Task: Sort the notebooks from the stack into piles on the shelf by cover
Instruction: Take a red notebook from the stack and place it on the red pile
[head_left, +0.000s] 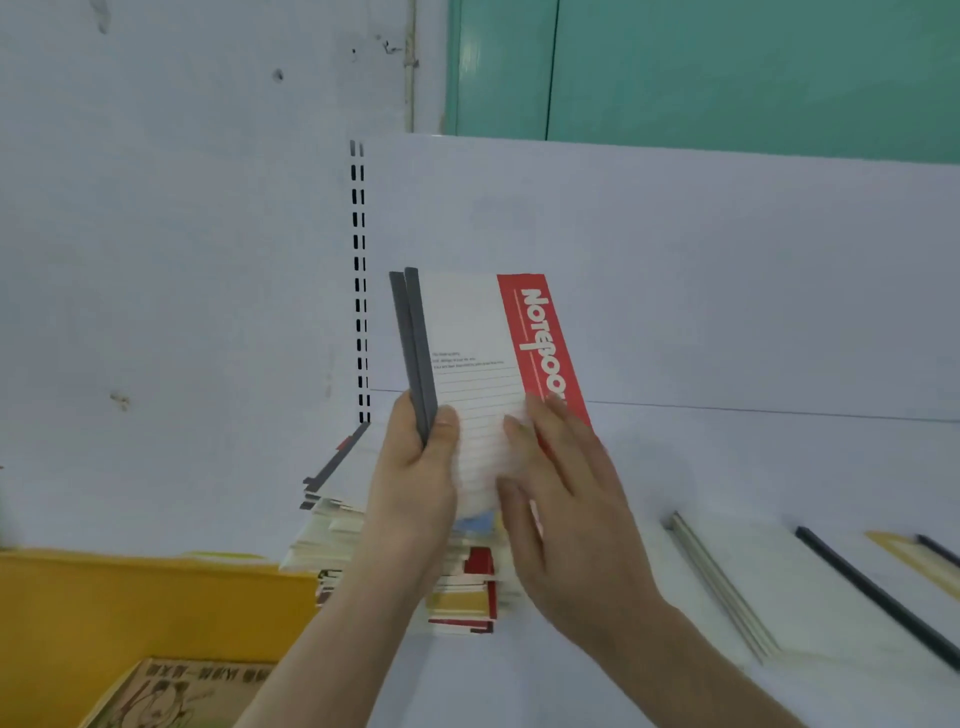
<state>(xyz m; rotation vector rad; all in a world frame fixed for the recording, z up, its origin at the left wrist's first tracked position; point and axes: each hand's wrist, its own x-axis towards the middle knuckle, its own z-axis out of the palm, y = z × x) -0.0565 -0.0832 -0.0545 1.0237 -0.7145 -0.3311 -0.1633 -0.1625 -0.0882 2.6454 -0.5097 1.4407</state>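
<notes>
I hold two notebooks (478, 343) upright above the stack (363, 535); the front one has a white lined cover, a red band reading NOTEBOOK and a grey spine. My left hand (415, 467) grips their lower spine edge, thumb on the front cover. My right hand (561, 499) lies with straight fingers against the lower front cover. The stack of mixed notebooks sits on the white shelf (727, 467) below my hands, partly hidden by them. To the right on the shelf lie flat notebooks: a white one (737, 577), one with a black spine (878, 592), and a yellowish one (914, 558).
A yellow bin (130, 613) stands at the lower left with a brown printed book (182, 691) in it. The shelf's white back panel (675, 270) rises behind, with a slotted upright (359, 280) at its left. A teal door (727, 67) shows above.
</notes>
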